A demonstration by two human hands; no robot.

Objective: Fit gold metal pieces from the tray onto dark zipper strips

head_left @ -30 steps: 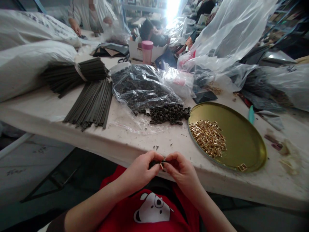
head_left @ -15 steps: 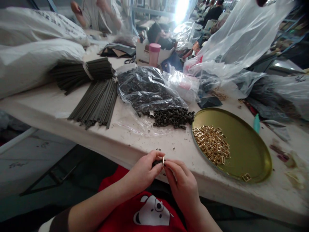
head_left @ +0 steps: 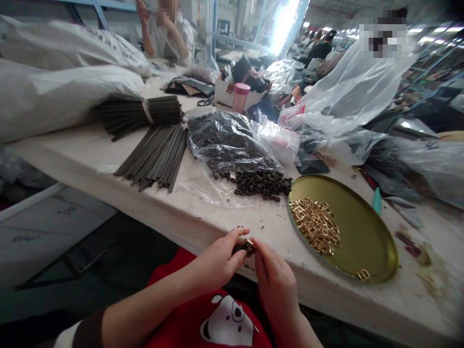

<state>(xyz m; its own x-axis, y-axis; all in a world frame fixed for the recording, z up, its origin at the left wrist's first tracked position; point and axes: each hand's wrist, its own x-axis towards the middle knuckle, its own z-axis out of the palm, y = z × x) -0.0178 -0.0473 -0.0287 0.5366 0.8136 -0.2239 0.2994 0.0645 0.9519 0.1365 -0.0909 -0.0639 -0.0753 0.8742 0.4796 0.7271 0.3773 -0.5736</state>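
Observation:
In front of my lap, close to the table's front edge, my two hands meet. My left hand (head_left: 219, 261) is closed on a dark strip (head_left: 239, 247), mostly hidden by the fingers; its index finger is raised. My right hand (head_left: 276, 274) pinches a small gold buckle (head_left: 250, 243) between thumb and fingertips, right against the strip's end. Whether the strip passes through the buckle I cannot tell. To the right, a pile of gold buckles (head_left: 315, 224) lies in a round gold tray (head_left: 369, 232). Beyond my hands lies a heap of small dark loops (head_left: 261, 184).
A clear plastic bag (head_left: 232, 140) of dark pieces lies behind the loops. Bundled dark strips (head_left: 155, 154) lie at left beside white sacks (head_left: 72, 92). A pink-lidded jar (head_left: 239, 99) and a dark phone-like slab (head_left: 313, 166) are farther back. Another person (head_left: 170, 38) sits across.
The gold buckle has turned from upright to slanted in my right fingers. My left index finger has lifted off slightly. The whole view has tipped up a little.

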